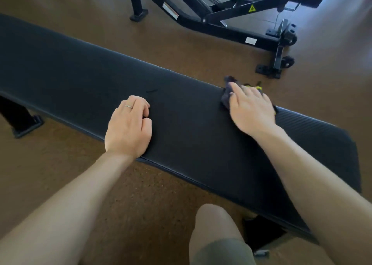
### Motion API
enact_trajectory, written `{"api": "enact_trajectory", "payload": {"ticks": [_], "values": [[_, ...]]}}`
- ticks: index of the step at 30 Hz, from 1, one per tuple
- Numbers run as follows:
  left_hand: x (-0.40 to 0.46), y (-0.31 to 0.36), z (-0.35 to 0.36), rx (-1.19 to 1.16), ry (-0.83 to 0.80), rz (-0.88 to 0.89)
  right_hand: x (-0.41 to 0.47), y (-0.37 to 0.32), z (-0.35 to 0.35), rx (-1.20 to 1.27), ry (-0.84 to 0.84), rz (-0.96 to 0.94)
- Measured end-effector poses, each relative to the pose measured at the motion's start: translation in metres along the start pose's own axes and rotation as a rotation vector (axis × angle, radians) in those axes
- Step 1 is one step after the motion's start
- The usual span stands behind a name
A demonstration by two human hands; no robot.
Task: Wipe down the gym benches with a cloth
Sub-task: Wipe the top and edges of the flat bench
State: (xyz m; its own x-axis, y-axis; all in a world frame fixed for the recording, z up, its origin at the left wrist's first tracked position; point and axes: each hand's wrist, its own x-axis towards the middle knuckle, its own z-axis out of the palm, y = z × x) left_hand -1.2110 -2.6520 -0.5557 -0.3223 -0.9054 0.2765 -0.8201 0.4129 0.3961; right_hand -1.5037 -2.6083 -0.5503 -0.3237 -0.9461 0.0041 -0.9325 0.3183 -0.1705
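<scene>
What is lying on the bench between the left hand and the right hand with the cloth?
Nothing: in the head view only bare black bench padding lies between the left hand and the right hand, which presses the dark cloth.

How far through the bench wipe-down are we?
Done: cannot tell; the flat bench pad shows no clear wiped area. In hand: right hand presses a dark cloth at the pad's far edge, motion-blurred; left hand rests on the pad, fingers curled, holding nothing. Left: likely the long stretch toward the left, and the adjustable bench behind, which no hand touches.
</scene>
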Motion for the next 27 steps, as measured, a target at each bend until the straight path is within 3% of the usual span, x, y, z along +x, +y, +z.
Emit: {"api": "enact_trajectory", "payload": {"ticks": [4, 10, 14, 16, 19, 22, 27], "values": [[0.004, -0.002, 0.002, -0.012, 0.011, 0.012, 0.005, -0.030, 0.003, 0.026, -0.025, 0.205], [0.003, -0.004, -0.001, -0.087, 0.035, 0.053, 0.026, -0.158, 0.027, -0.006, 0.027, -0.043], [0.009, -0.011, -0.002, -0.101, -0.017, 0.164, -0.020, -0.150, 0.028, -0.013, -0.008, -0.124], [0.014, -0.022, -0.010, -0.145, -0.086, 0.225, -0.054, -0.121, 0.021, -0.013, -0.016, -0.035], [0.029, -0.072, -0.030, 0.053, -0.098, 0.416, -0.074, -0.100, 0.011, 0.015, -0.064, 0.261], [0.044, -0.117, -0.043, 0.074, -0.112, 0.306, -0.066, -0.149, 0.019, 0.039, -0.024, 0.439], [0.045, -0.123, -0.039, 0.023, -0.104, 0.376, -0.094, -0.277, 0.052, 0.023, 0.078, 0.186]]}}
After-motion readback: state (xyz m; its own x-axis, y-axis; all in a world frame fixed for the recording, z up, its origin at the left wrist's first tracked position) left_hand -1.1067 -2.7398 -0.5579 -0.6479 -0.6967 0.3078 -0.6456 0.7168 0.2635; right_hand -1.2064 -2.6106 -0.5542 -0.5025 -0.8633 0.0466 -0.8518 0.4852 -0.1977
